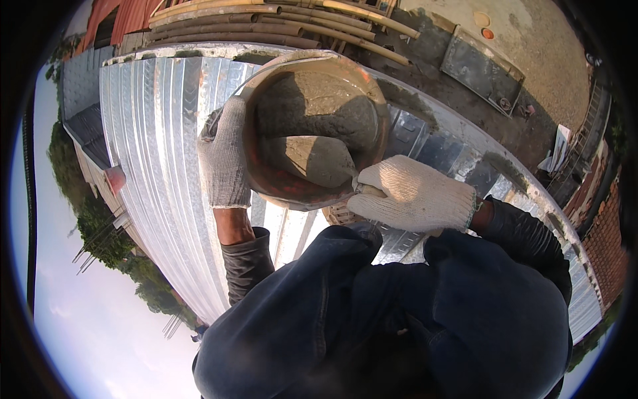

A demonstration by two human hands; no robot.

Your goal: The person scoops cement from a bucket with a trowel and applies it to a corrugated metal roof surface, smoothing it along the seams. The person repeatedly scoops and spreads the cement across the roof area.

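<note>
My left hand (224, 153), in a knitted glove, is closed on the left rim of a round bucket (378, 123) of wet grey cement (312, 96). My gloved right hand (415, 193), at the bucket's lower right, is closed around the handle of a trowel (306, 159), whose cement-coated blade lies inside the bucket. The bucket is held over a corrugated metal roof (153, 146), above my shoe (337, 215) and in front of my bent legs.
A cement-smeared roof edge (498, 166) curves along the top and right. Below lie bamboo poles (266, 20), a metal trough (478, 70) and a sandy yard (531, 40). A brick wall (601, 239) is at right, trees (93, 226) and sky at left.
</note>
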